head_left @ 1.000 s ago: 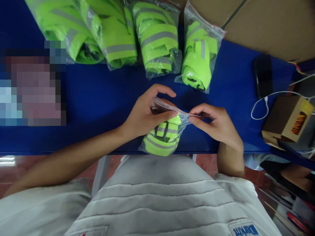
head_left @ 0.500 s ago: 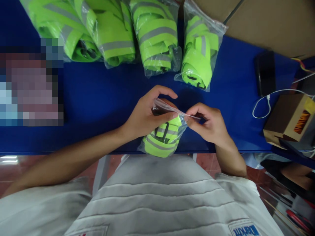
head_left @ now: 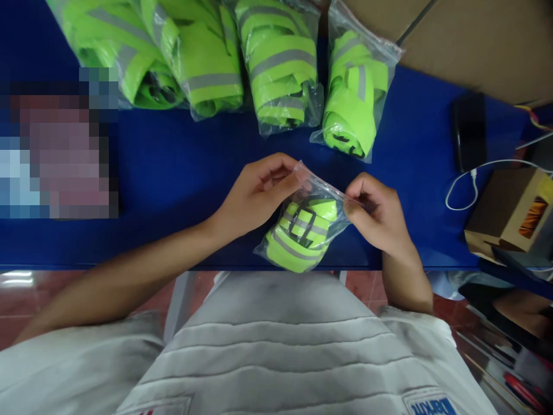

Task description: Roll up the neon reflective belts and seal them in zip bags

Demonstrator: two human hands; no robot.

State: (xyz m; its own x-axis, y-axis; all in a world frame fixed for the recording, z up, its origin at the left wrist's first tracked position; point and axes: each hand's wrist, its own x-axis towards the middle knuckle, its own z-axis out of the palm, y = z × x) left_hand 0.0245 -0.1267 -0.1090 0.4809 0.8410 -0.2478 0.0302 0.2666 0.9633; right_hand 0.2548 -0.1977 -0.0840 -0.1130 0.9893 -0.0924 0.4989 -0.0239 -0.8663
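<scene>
A clear zip bag (head_left: 327, 187) hangs between my hands at the table's near edge. Inside lies a rolled neon-yellow reflective strap (head_left: 298, 248) with grey stripes and a black buckle (head_left: 302, 223). My left hand (head_left: 268, 187) pinches the bag's upper left corner between thumb and fingers. At the other end of the zip edge, my right hand (head_left: 375, 213) grips the upper right corner. The top edge is stretched fairly straight from hand to hand. Whether the zip is sealed I cannot tell.
Several bagged neon-yellow strap rolls (head_left: 283, 63) lie in a row across the back of the blue table (head_left: 151, 173). Cardboard (head_left: 475, 40) stands at the back right. A black phone (head_left: 469, 132), a white cable (head_left: 449, 193) and a small open carton (head_left: 505, 213) are at the right.
My left thumb has left the middle of the bag's top and my left hand now pinches its left corner. The bag and my right hand have shifted slightly right; the top edge is straighter.
</scene>
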